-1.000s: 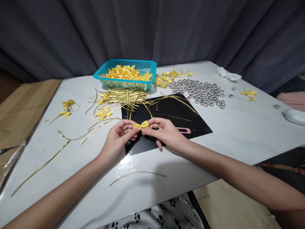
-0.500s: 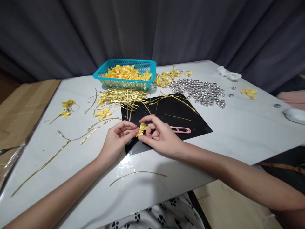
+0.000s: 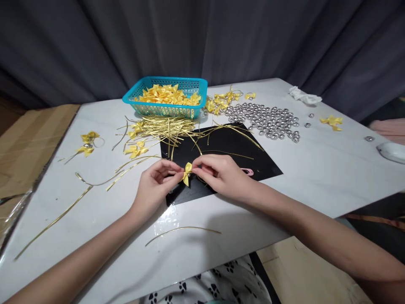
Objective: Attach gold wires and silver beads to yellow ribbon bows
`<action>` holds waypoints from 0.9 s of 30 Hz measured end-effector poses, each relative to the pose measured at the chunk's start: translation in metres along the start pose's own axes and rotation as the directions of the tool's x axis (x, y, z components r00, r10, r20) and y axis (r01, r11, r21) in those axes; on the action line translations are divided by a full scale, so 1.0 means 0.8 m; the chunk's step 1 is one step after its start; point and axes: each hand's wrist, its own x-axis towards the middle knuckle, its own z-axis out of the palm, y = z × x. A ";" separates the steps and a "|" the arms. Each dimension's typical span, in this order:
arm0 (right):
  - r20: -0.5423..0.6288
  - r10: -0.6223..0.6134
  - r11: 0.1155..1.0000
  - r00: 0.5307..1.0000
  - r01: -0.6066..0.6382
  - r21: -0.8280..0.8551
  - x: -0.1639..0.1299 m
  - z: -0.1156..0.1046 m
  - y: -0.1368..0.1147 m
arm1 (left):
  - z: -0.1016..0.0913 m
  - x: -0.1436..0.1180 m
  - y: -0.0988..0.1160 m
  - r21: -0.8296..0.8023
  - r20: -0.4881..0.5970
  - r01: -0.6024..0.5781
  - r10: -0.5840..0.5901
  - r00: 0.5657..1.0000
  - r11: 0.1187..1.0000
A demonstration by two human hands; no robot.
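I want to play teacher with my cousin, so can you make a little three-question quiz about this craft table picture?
1. What colour is the plastic basket?
A. red
B. turquoise
C. white

2. True or false: the pile of silver beads lies on the table, outside the basket.

3. Fill the gap: over the black sheet, the fingers of the left hand pinch a yellow ribbon ____.

Key:
1. B
2. True
3. bow
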 end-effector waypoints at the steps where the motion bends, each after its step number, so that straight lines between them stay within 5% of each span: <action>1: 0.017 0.013 1.000 1.000 -0.013 0.002 0.000 -0.001 -0.001 | 0.001 -0.001 0.001 0.014 -0.007 -0.009 0.009 1.000 1.000; 11: 0.155 0.185 0.968 0.971 -0.207 0.141 0.000 -0.031 -0.007 | -0.002 0.004 -0.003 0.027 -0.133 -0.053 0.056 0.990 0.998; 17: -0.215 0.352 0.924 0.911 -0.301 0.237 0.003 -0.097 -0.006 | -0.004 0.005 -0.006 0.012 -0.157 -0.056 0.057 0.986 0.998; 22: -0.421 0.517 0.850 0.745 -0.504 0.152 0.007 -0.114 -0.001 | -0.004 0.003 -0.004 0.022 -0.193 -0.075 0.078 0.978 0.997; 24: -0.339 0.599 0.800 0.726 -0.523 0.294 0.007 -0.115 -0.002 | -0.005 0.004 -0.006 0.023 -0.228 -0.089 0.092 0.969 0.996; 27: 0.027 0.588 0.672 0.809 -0.507 0.539 0.000 -0.119 -0.008 | -0.008 0.007 -0.012 0.007 -0.259 -0.096 0.095 0.961 0.995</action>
